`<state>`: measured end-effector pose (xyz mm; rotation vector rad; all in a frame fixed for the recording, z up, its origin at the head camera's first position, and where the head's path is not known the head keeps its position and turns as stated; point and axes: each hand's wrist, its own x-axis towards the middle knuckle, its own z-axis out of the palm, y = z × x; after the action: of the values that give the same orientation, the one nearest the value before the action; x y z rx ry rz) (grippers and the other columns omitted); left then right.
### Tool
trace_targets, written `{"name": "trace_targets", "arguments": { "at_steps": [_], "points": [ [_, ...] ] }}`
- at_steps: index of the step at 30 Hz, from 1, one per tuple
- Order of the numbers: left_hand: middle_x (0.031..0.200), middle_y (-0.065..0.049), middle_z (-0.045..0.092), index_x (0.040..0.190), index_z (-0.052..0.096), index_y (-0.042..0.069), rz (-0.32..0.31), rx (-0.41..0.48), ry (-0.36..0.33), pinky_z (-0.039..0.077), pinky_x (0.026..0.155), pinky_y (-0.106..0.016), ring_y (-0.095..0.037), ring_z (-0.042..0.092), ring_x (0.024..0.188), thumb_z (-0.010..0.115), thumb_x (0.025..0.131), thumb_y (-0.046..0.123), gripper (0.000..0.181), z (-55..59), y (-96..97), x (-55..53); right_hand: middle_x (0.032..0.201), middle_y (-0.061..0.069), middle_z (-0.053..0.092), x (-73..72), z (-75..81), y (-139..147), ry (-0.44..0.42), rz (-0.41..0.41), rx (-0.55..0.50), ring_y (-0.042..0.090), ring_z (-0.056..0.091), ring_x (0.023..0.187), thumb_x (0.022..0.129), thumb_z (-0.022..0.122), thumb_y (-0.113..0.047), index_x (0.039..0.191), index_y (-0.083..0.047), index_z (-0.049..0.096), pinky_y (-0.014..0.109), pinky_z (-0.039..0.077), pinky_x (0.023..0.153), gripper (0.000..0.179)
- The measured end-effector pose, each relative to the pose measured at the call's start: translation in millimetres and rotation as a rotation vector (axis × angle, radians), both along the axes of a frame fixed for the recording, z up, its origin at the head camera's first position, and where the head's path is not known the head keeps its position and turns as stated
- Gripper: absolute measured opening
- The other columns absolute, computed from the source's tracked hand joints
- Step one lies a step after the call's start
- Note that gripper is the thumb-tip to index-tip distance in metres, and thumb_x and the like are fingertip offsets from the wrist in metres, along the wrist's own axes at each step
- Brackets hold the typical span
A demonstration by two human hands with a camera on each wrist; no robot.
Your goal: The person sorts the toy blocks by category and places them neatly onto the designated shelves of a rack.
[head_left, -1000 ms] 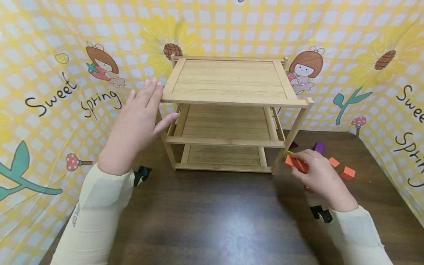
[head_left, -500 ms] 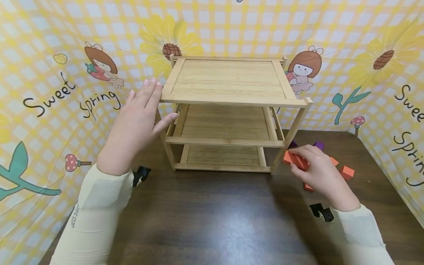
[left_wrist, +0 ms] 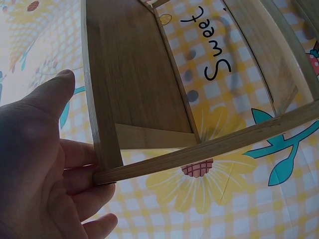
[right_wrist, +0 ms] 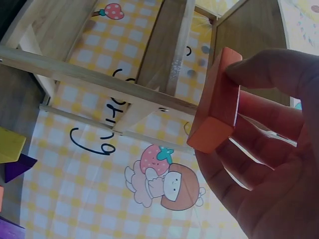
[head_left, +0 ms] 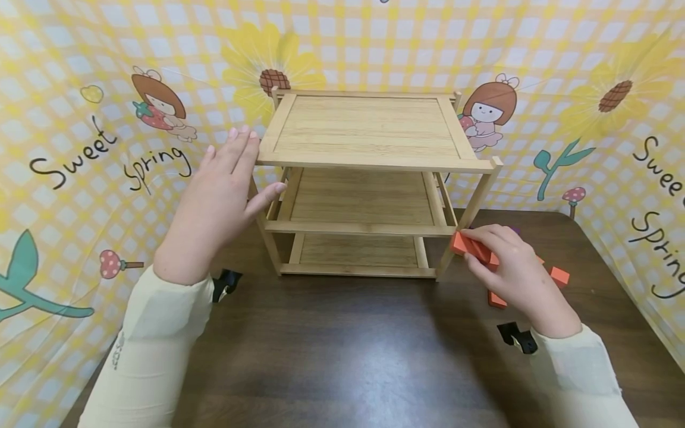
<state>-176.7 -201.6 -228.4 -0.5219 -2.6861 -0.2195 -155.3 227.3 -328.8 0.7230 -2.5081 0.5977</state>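
A three-tier wooden shelf [head_left: 364,131] stands on the table. My left hand [head_left: 211,208] rests at its front left upper corner, fingers straight and thumb held apart; the left wrist view shows those fingers [left_wrist: 89,199] passing behind the end of a wooden post. In my right hand [head_left: 514,273] I hold an orange rectangular block [right_wrist: 217,102], pinched between thumb and fingers. The block is raised beside the shelf's front right leg [head_left: 478,193]. The right wrist view shows its full length, with the shelf's side rails behind it.
Several loose blocks lie on the table right of the shelf, including an orange block [head_left: 559,277], a yellow block [right_wrist: 11,144] and a purple block [right_wrist: 10,230]. Black clips [head_left: 517,339] hang at both wrists. Yellow checked cloth [head_left: 374,41] surrounds the table.
My right hand has lifted a little, up and to the left, carrying the orange block closer to the shelf's right leg. My left hand stays at its corner.
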Motion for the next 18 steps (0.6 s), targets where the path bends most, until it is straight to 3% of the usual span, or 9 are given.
{"name": "trace_targets", "arguments": {
  "at_steps": [5,14,18],
  "points": [
    [0.166,-0.022,0.018,0.158,0.021,-0.006,0.002,-0.005,-0.004,0.010,0.123,-0.057,-0.036,0.016,0.154,0.054,0.104,0.047,0.082,0.7,-0.2,0.2,0.106,0.011,0.069,-0.5,4.7,-1,0.056,0.021,-0.009,0.024,0.058,0.096,0.080,0.079,0.003,0.118,0.001,0.070,0.038,0.050,0.071,0.039],
    [0.165,-0.023,0.019,0.158,0.022,-0.007,0.001,-0.009,-0.010,0.010,0.123,-0.058,-0.037,0.018,0.153,0.057,0.103,0.045,0.083,1.1,-0.2,-1.0,0.110,0.015,0.069,-2.2,12.5,-3,0.101,0.056,-0.012,0.030,0.060,0.101,0.079,0.078,0.006,0.119,0.002,0.069,0.046,0.054,0.074,0.041],
    [0.165,-0.023,0.018,0.158,0.022,-0.006,0.000,-0.006,-0.012,0.010,0.123,-0.058,-0.036,0.017,0.153,0.055,0.103,0.046,0.083,1.1,-0.4,-0.2,0.111,0.016,0.069,-4.3,16.4,-5,0.139,0.072,-0.016,0.032,0.061,0.102,0.078,0.078,0.008,0.118,0.002,0.070,0.044,0.052,0.079,0.040]
  ]
}}
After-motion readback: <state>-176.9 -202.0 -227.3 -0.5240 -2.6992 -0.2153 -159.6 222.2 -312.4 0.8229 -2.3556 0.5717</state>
